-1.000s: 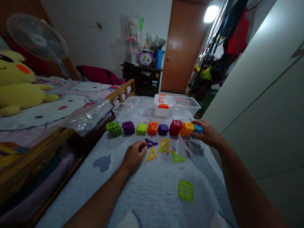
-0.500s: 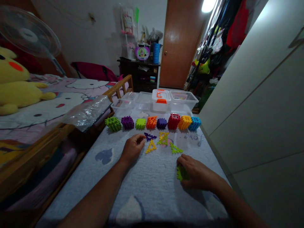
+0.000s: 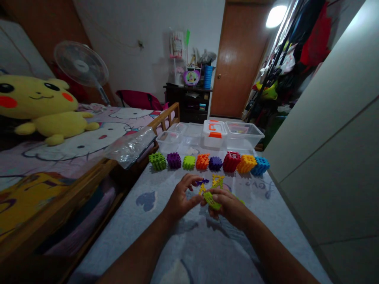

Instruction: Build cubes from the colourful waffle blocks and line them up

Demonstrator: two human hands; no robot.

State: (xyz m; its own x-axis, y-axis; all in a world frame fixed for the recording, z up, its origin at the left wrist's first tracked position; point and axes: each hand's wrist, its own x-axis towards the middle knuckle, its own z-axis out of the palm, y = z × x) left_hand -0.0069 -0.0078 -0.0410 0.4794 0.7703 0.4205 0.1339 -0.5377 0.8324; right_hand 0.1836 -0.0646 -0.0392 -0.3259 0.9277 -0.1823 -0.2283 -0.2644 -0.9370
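My right hand (image 3: 227, 205) grips a light green interlocking building piece (image 3: 211, 200), raised above the cloth. Beside it my left hand (image 3: 184, 195) has its fingers apart and holds nothing; the thumb tip comes close to the green piece, and I cannot tell whether it touches. Just past the left fingertips lie a purple triangular piece (image 3: 203, 182) and a yellow triangular piece (image 3: 202, 189). Another yellow piece (image 3: 218, 180) lies farther back. Behind my right hand, a second green piece (image 3: 242, 201) is mostly hidden.
A row of coloured block stacks, among them a green one (image 3: 157, 161), a red one (image 3: 231, 162) and a blue one (image 3: 260, 166), crosses the table. Behind stand clear plastic boxes, one with an orange-handled lid (image 3: 214, 134). A wooden bed rail (image 3: 124, 173) borders the left side.
My right hand has lifted the green piece off the cloth and brought it left, close to my left hand. The left hand's fingers have spread. The camera view has shifted.
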